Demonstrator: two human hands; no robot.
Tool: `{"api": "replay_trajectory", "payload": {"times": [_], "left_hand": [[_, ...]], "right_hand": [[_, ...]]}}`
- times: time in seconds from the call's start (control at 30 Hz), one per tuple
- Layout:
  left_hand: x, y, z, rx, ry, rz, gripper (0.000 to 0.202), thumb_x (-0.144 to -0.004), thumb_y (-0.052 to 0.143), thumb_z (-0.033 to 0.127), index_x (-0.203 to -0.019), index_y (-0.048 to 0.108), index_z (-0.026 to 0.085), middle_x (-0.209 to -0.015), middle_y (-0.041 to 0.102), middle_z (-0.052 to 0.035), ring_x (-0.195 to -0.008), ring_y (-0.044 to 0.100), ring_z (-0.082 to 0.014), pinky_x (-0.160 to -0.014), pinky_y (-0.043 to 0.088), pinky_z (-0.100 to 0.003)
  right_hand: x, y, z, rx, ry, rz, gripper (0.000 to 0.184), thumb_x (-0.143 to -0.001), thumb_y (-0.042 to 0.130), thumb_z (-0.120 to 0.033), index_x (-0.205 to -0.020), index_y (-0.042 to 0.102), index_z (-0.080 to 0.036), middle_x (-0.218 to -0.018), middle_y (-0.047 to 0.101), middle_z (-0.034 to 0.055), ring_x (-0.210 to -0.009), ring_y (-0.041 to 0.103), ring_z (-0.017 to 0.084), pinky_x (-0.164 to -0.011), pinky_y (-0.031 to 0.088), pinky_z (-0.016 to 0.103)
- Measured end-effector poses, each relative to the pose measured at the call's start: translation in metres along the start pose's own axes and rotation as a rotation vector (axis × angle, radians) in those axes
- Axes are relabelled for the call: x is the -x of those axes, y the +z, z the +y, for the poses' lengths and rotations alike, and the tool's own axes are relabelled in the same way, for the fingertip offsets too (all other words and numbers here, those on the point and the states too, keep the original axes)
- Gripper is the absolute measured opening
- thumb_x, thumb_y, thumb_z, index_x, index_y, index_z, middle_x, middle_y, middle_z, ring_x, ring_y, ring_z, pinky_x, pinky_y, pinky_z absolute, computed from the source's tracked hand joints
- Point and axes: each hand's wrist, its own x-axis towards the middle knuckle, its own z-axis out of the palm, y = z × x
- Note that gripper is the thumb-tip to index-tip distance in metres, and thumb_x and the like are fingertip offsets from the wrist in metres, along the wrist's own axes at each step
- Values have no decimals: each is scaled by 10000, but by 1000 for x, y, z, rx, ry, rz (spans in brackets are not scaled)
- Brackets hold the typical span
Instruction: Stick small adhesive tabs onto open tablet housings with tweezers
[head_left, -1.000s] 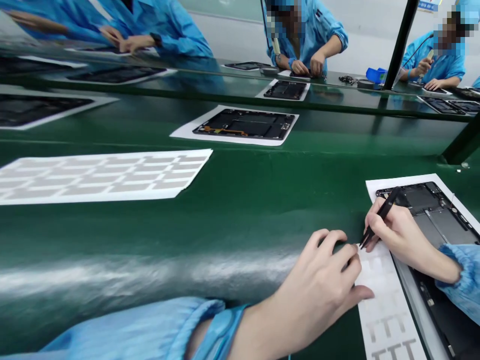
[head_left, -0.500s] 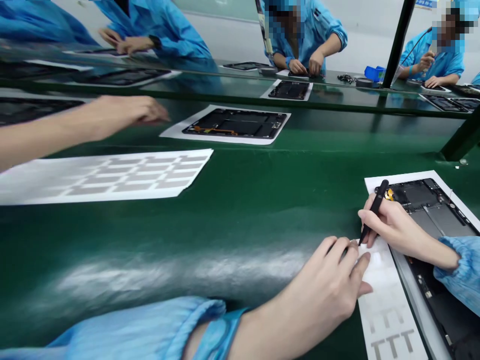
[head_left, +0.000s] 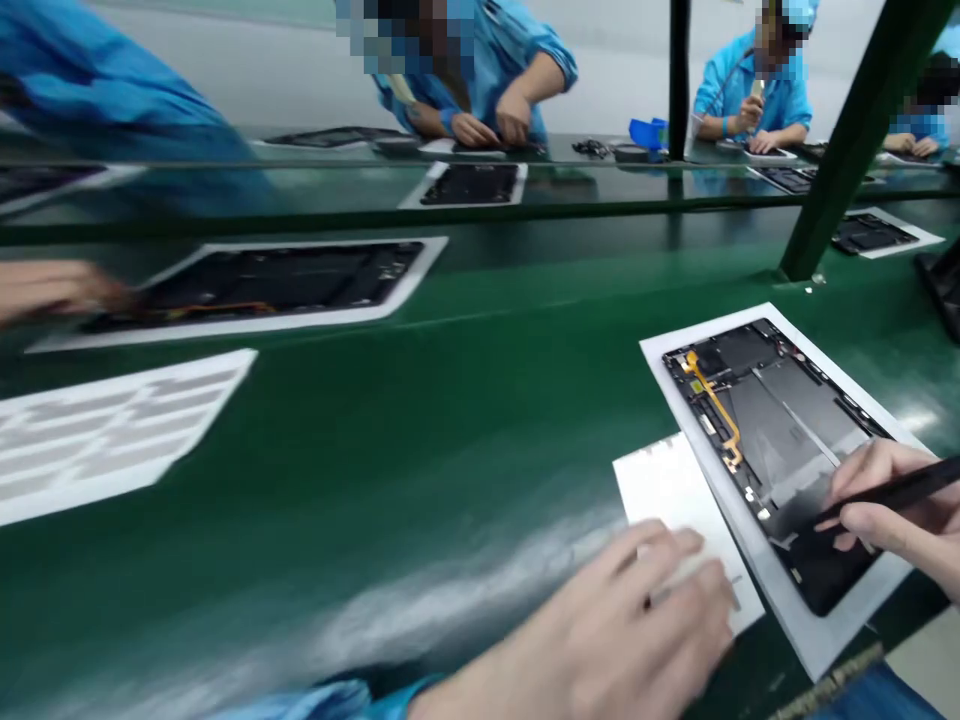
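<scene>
An opened tablet chassis (head_left: pixel 780 420) with an orange flex cable lies on a white sheet at the right of the green belt. My right hand (head_left: pixel 896 515) is closed round black tweezers (head_left: pixel 889 492), whose tip rests on the lower dark part of the chassis. My left hand (head_left: pixel 637 620) lies flat on the white sticker sheet (head_left: pixel 664 485) beside the chassis, fingers spread and blurred.
A second sticker sheet (head_left: pixel 105 430) lies at the left. Another chassis (head_left: pixel 270 280) sits further back, with another person's hand (head_left: pixel 52 290) at its left end. Workers in blue sit across the far belt. A green post (head_left: pixel 847 140) stands at the right.
The view has swung right. My right hand carried the tweezers from the sticker sheet's top edge onto the chassis. My left hand stayed on the sheet. The other person's hand drew back left.
</scene>
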Motion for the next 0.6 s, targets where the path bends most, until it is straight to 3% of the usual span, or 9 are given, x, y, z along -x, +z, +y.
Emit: {"api": "replay_trajectory", "payload": {"times": [0.13, 0.23, 0.4, 0.6], "left_hand": [[-14, 17, 16, 94, 125, -100, 352, -981, 342, 47, -911, 677, 123, -861, 694, -43, -805, 620, -205, -751, 493, -325], [-21, 22, 22, 159, 81, -217, 297, -1005, 383, 107, -949, 674, 79, -870, 696, -71, -823, 630, -215, -774, 516, -333], [-25, 19, 22, 240, -21, -272, 293, -1012, 397, 153, -951, 667, 56, -890, 690, -97, -877, 632, -229, -830, 526, -349], [-26, 18, 21, 224, -86, -261, 269, -1007, 426, 171, -965, 667, 59, -890, 698, -91, -878, 627, -223, -822, 530, -343]], "right_hand": [[38, 16, 18, -105, 45, 388, 257, -801, 736, -376, -629, 643, -210, -629, 600, -1, -540, 590, 121, -510, 519, 191], [48, 30, 24, -163, 69, 512, 248, -813, 725, -366, -640, 639, -210, -632, 577, 6, -549, 561, 126, -506, 516, 202], [49, 37, 29, -124, 127, 577, 260, -790, 735, -391, -624, 629, -222, -642, 580, 8, -551, 559, 142, -477, 523, 220], [53, 38, 32, -55, 101, 518, 240, -821, 702, -373, -641, 612, -241, -643, 617, 4, -601, 579, 163, -543, 502, 264]]}}
